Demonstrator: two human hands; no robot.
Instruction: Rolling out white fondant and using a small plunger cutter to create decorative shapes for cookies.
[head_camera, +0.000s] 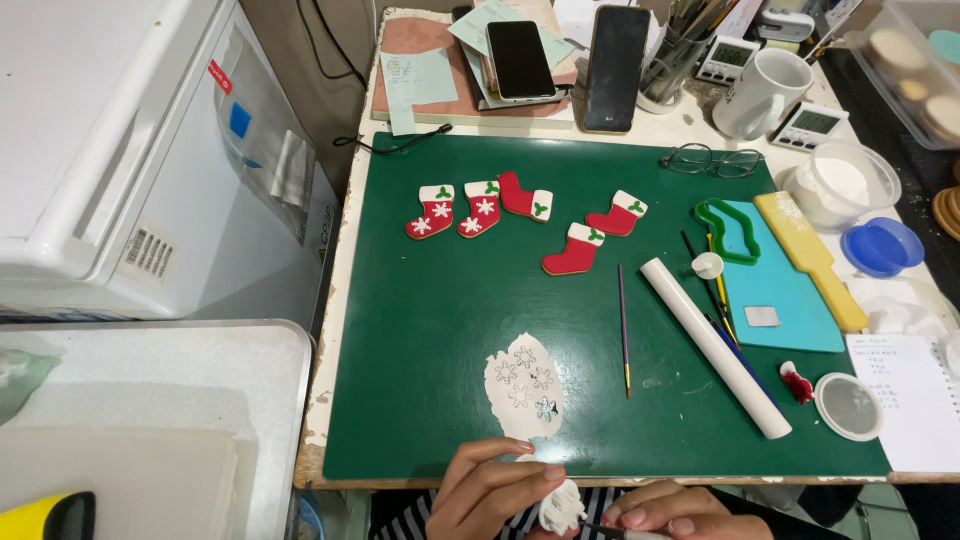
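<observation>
the left hand (490, 492) is curled shut around a small white snowflake cutter (562, 506), down at the near edge of the green cutting mat (420, 330). the right hand (672, 512) is pinched shut on a thin dark tool (600, 530), and its tip touches the cutter. it looks like the person is poking a little cut snowflake out of the cutter.

just up the mat from the hands lies a flat piece of white fondant (525, 385) with snowflake shapes pressed out of it. at the far side of the mat sit five red stocking cookies (525, 215); two have white snowflakes on them and three do not. a white rolling pin (715, 346) and a thin paintbrush (623, 330) lie on the right side of the mat.

the snowflake is tiny and soft, so it needs a very gentle push.
</observation>
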